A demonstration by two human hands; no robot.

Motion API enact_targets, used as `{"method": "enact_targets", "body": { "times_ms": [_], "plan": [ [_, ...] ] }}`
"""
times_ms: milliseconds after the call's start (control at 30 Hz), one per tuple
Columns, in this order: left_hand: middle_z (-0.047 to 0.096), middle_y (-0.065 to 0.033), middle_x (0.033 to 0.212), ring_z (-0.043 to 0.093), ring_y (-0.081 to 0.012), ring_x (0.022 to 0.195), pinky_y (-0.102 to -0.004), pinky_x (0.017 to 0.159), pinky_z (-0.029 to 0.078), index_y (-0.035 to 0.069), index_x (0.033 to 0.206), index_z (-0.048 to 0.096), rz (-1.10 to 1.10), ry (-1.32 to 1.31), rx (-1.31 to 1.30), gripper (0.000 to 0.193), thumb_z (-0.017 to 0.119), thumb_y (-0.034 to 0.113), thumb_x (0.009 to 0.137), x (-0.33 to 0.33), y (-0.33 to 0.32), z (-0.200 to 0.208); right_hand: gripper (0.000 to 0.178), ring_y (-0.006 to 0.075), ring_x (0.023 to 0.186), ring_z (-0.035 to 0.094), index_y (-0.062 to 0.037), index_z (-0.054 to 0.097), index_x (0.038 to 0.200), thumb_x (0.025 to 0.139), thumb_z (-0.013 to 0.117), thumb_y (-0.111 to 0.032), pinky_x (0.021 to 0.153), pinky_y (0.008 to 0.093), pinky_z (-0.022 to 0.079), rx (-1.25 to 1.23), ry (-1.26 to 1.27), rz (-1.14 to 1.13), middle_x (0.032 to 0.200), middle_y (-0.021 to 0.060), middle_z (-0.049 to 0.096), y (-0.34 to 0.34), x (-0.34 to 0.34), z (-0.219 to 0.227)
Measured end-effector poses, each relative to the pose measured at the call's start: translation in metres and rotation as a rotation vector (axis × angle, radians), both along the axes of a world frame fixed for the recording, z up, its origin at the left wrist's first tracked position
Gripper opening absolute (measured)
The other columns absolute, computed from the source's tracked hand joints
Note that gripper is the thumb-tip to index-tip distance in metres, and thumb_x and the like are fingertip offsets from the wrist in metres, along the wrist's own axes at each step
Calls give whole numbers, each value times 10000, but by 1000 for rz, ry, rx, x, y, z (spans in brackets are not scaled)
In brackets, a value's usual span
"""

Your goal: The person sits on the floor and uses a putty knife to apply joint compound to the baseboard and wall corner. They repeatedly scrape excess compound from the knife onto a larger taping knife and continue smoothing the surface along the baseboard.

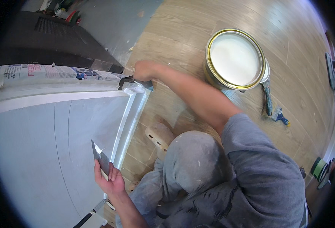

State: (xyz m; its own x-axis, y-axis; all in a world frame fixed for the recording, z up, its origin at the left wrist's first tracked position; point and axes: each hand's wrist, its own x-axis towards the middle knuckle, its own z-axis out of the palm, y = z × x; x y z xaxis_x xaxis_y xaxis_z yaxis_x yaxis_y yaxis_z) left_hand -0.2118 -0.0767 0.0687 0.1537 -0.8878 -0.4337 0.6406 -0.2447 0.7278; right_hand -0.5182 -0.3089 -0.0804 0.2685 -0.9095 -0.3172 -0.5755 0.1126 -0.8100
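Head view, and here I am at the edge of a pale panel (91, 133): my left fingers (114, 174) pinch a flat metal plate (101, 161), thumb on one side and the rest on the other, a dab of white paste (98, 149) near its far end. Ahead of them and to the right, my right fingers (140, 72) are curled tight around a scraper (148, 84), its blade poking out beneath them, though the knuckles hide the fingertips. Right below that blade sits the trim corner (136, 90); whether the metal actually touches, I can't tell. Just left of those right fingers runs a strip of printed paper (65, 73). Well to their right stands an open can (209, 62) full of something white, with a stained brush (281, 115) on the floor (182, 49) past it. By my reading, this is the spreading or smoothing step, right at that corner. The next move calls for a light, steady blade along the trim, with the loaded plate held level and close.
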Motion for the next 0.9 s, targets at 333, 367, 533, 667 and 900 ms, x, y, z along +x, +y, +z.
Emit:
{"method": "enact_targets", "body": {
  "times_ms": [333,367,533,667,900],
  "plan": [
    [606,-142,982,391,-73,461,-222,325,311,-45,1062,521,-20,124,-71,284,454,229,1101,9,4,3,401,414,1015,709,81,745,1035,845,582,-232,889,472,556,75,25,58,1098,290,718,-7,20,-36],
    [594,-135,975,386,-75,463,-227,327,308,-42,1044,513,-19,146,-79,287,452,232,1103,8,3,3,398,414,1007,712,85,745,1026,843,578,-225,886,472,557,78,19,46,1085,291,721,-6,20,-36],
    [571,-115,955,384,-79,466,-237,337,305,-28,1000,491,-11,152,-72,281,451,230,1103,6,4,4,373,389,886,743,81,754,975,850,549,-205,759,488,594,149,25,109,1018,270,736,-9,28,-38],
    [574,-116,956,381,-80,462,-235,340,307,-36,999,485,15,206,-82,289,450,231,1103,9,11,3,362,393,792,748,95,745,933,855,539,-192,670,509,607,93,29,82,966,270,738,-13,38,-33],
    [543,-91,951,353,-63,485,-218,363,278,-109,1300,521,-34,225,-97,360,418,179,1111,22,24,1,325,387,727,730,109,735,865,817,547,-153,629,492,585,10,-45,80,891,292,720,-8,36,2]
  ]
}}
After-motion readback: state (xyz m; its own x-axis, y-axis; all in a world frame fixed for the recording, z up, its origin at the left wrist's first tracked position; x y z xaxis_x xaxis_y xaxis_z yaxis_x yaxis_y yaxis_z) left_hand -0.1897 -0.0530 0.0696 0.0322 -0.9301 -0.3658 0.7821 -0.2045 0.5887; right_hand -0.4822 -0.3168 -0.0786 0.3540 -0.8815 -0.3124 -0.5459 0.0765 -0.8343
